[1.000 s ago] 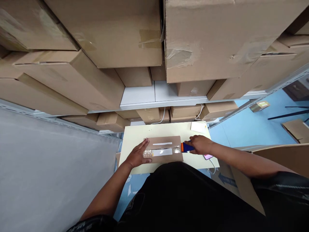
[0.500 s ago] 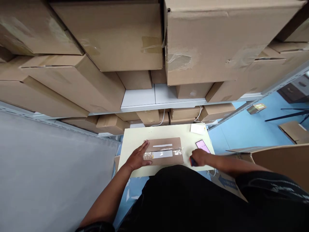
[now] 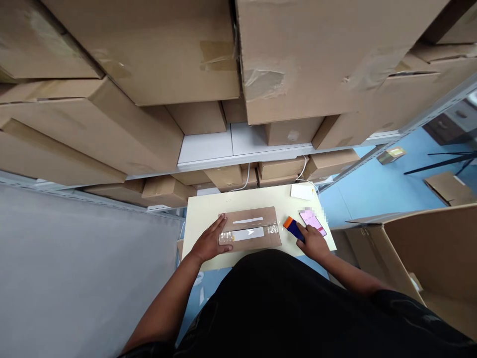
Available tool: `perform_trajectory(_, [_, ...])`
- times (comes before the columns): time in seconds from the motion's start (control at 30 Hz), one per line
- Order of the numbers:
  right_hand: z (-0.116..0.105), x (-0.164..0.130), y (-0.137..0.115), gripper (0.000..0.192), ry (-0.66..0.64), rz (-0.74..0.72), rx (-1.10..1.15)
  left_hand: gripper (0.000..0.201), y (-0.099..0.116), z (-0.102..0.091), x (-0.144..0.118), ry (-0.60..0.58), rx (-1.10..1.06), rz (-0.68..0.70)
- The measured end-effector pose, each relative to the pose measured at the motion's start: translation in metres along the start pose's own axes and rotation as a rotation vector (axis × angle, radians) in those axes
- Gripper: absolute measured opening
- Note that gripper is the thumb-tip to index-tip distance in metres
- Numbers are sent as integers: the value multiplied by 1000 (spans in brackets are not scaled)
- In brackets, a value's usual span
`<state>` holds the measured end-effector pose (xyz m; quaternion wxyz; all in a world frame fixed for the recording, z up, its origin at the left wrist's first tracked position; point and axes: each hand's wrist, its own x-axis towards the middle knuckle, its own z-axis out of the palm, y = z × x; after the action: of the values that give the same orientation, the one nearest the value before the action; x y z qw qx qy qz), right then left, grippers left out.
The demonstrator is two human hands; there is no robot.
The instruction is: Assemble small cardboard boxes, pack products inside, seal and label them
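One taped cardboard carton (image 3: 248,225) near the middle of the pale worktop (image 3: 203,211), long sides roughly along its front edge. On carton top: white label (image 3: 248,234) under clear tape (image 3: 273,229) along the seam. Tape cut or whole: cannot tell.

Left hand (image 3: 208,244): spread over carton's left end, fingers toward the far side, thumb toward the near side; bracing, not gripping. Right hand (image 3: 313,243): closed around a blue-and-orange handheld tool (image 3: 295,229), perhaps a cutter; orange end just beside carton's right end, apart from it. Resting on worktop or held just above: cannot tell.

Near worktop's right edge, close by the right fingers: pink-screened smartphone (image 3: 308,218). At far right corner: flat white block (image 3: 301,192).

Step in hand, as judged: carton steadied, tool off the seam. Next move, as judged: calls for a firm left brace, loose footing avoided, tool end clear of left fingers and phone.
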<state>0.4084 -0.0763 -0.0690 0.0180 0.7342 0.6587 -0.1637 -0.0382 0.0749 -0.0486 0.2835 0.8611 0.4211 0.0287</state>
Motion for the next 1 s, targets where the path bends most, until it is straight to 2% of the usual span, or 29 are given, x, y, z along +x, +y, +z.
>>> perform_trajectory(0.13, [37,15,-14,63,79,-22,-97,119,-1,-2,2,-10,23,8])
perform_trajectory(0.27, [67,41,-23,60,58,-73,-183,117,2,-5,4,-32,56,5])
perform_trajectory(0.43, [80,56,-29,72,-24,-50,-74,118,4,-7,4,-60,62,-2])
perform_trajectory(0.57, [64,51,-34,79,2,27,-18,119,2,-6,4,-75,48,-14])
perform_trajectory(0.63, [49,47,-36,70,42,70,32,119,1,-4,3,-70,31,-16])
perform_trajectory(0.73, [24,45,-38,47,46,110,277,119,3,-3,2,-52,-5,-20])
perform_trajectory(0.8, [9,47,-41,50,68,133,475,119,5,-3,2,-37,-32,-27])
perform_trajectory(0.87, [-3,50,-47,53,145,147,597,119,8,-3,2,-24,-56,-30])
perform_trajectory(1.0, [-19,50,-64,54,324,114,669,117,11,-4,1,-13,-87,-26])
